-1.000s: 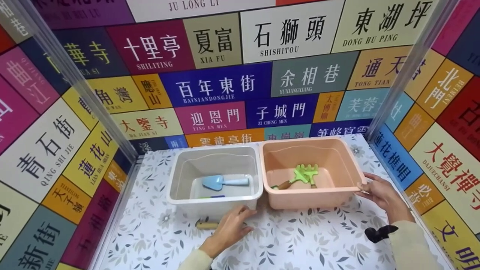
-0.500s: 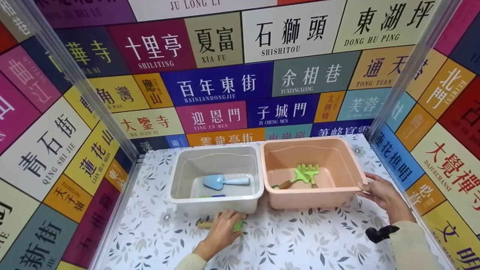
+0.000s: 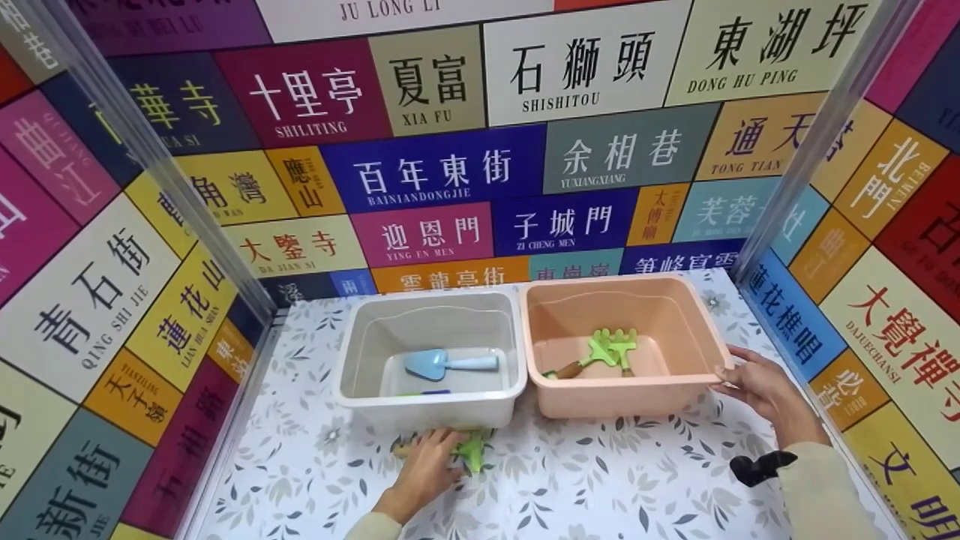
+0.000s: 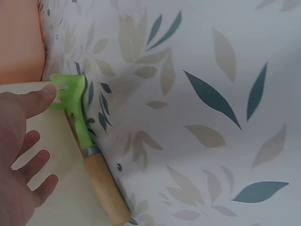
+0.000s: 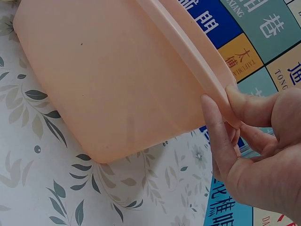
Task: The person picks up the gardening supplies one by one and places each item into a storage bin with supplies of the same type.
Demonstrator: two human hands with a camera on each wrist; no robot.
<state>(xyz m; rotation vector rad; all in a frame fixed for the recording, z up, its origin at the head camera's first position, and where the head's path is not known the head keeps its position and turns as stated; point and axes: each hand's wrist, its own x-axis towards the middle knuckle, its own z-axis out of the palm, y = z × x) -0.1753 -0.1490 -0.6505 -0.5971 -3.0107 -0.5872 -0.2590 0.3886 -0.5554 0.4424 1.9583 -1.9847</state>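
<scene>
My left hand (image 3: 425,465) is over a small hand rake (image 3: 472,452) that lies on the table in front of the white bin (image 3: 431,401). In the left wrist view the rake's green head (image 4: 81,123) and wooden handle (image 4: 107,188) show, and the fingers are spread beside it without gripping it. At the other side my right hand (image 3: 765,386) pinches the front right corner of the pink bin's rim (image 3: 626,382); the right wrist view shows thumb and fingers on the rim (image 5: 190,61).
A blue trowel (image 3: 450,362) lies inside the white bin, with a partly hidden green and purple item (image 3: 425,393) near its front wall. Two green hand rakes (image 3: 611,346) lie in the pink bin. The bins stand side by side on a leaf-patterned table (image 3: 600,480), with printed walls around.
My left hand has moved left along the rake on the table, from beyond its head back toward its handle, uncovering the green head. The right hand has stayed at the pink bin's rim.
</scene>
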